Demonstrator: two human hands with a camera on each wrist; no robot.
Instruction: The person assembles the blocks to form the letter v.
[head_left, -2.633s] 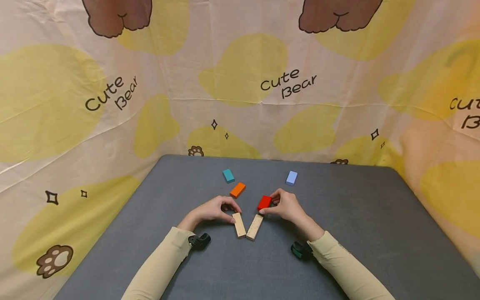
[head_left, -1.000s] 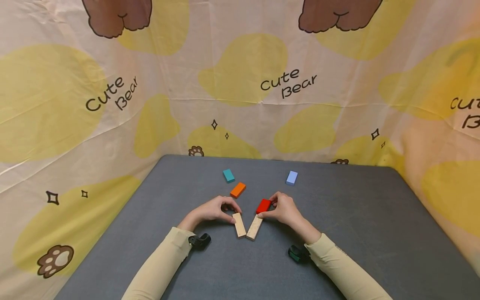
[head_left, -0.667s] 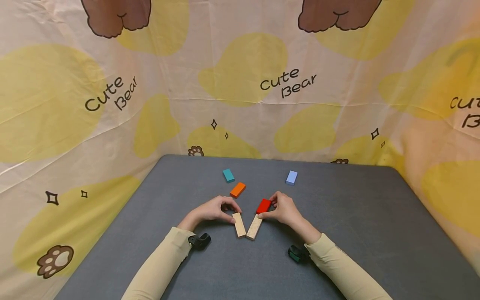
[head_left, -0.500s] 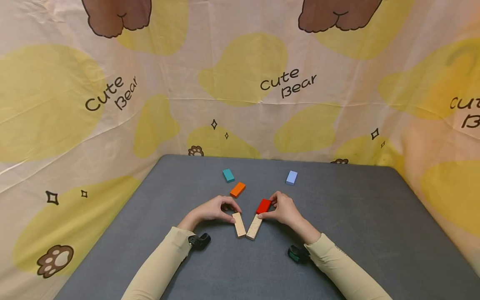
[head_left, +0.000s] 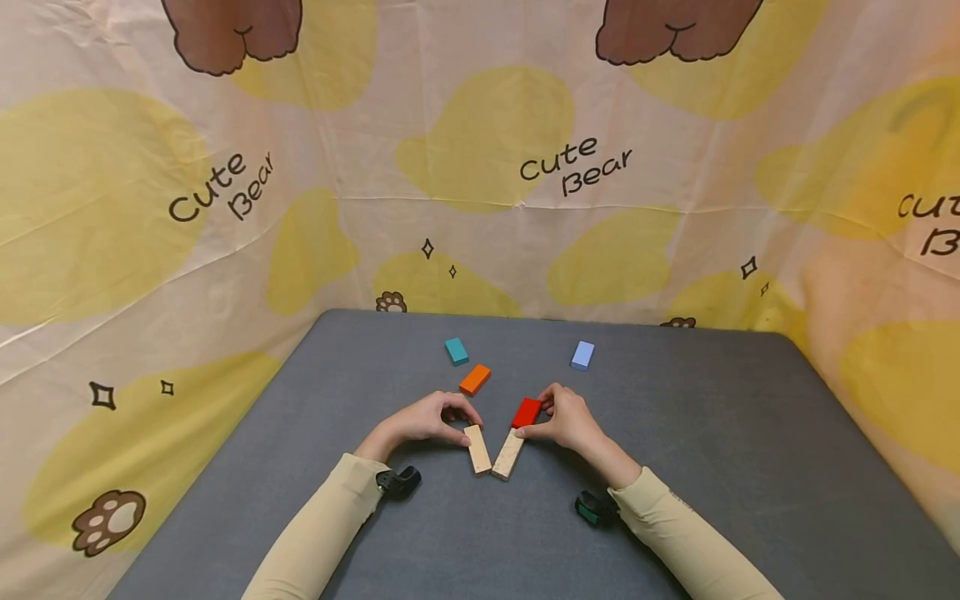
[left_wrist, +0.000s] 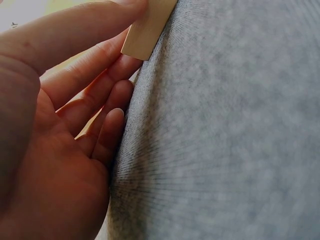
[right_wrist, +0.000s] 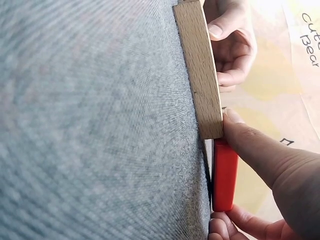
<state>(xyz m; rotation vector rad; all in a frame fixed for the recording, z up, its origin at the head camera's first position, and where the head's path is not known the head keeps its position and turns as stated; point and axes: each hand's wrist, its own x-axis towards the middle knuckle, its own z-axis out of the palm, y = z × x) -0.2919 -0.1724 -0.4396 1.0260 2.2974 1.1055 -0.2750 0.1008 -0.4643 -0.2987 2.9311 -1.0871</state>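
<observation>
In right grip (head_left: 567, 418): red block (head_left: 527, 412), just beside wooden block (head_left: 508, 455).

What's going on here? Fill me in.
A person is handling small blocks on a gray table. The left-hand grip is on one plain wooden block, while the right-hand grip holds a red block at the far end of the other wooden block. The two wooden blocks form a V that opens away from the person. Farther back, untouched, lie an orange block, a teal block and a light blue block.
</observation>
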